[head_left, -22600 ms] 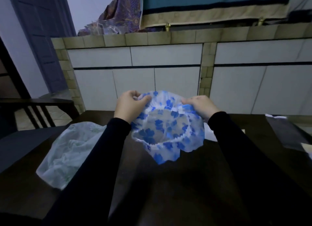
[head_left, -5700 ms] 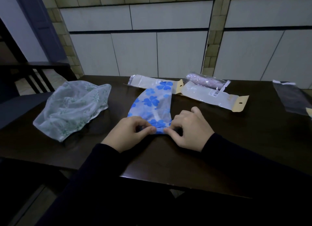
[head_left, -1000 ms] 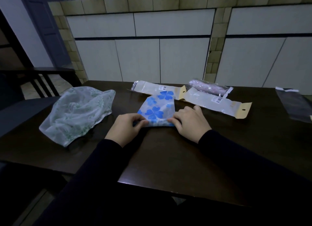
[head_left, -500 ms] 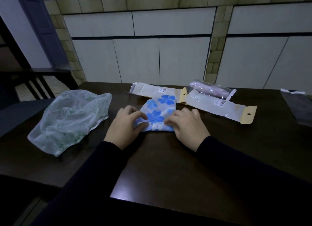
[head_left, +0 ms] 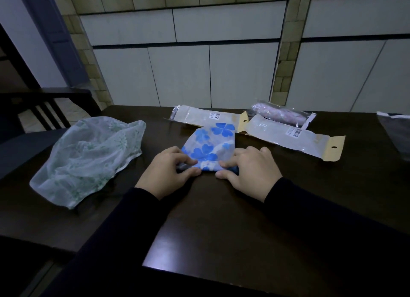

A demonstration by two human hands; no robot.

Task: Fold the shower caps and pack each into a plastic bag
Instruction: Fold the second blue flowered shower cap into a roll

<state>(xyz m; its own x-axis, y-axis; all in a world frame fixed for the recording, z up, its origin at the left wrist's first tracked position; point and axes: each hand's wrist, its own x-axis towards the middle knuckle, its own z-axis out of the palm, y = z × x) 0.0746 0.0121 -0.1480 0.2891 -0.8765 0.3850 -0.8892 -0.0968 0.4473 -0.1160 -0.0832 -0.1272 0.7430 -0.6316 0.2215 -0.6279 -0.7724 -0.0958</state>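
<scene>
A blue-flowered shower cap (head_left: 210,144) lies folded into a narrow strip on the dark table (head_left: 221,219), its near end rolled up. My left hand (head_left: 167,172) pinches the roll's left end and my right hand (head_left: 250,170) pinches its right end. A green-patterned shower cap (head_left: 88,157) lies loose and unfolded at the left. Two flat plastic bags with card headers lie behind: one (head_left: 206,118) partly under the blue cap's far end, one (head_left: 292,139) to the right. A bag holding a rolled pink cap (head_left: 281,115) sits at the back.
A dark clear bag (head_left: 397,135) lies at the table's right edge. A dark chair (head_left: 33,110) stands off the table's left side. A tiled wall runs right behind the table's far edge.
Over the last second both hands have rolled the blue cap's near end further away from me, so the flat part is shorter. The view has shifted slightly.
</scene>
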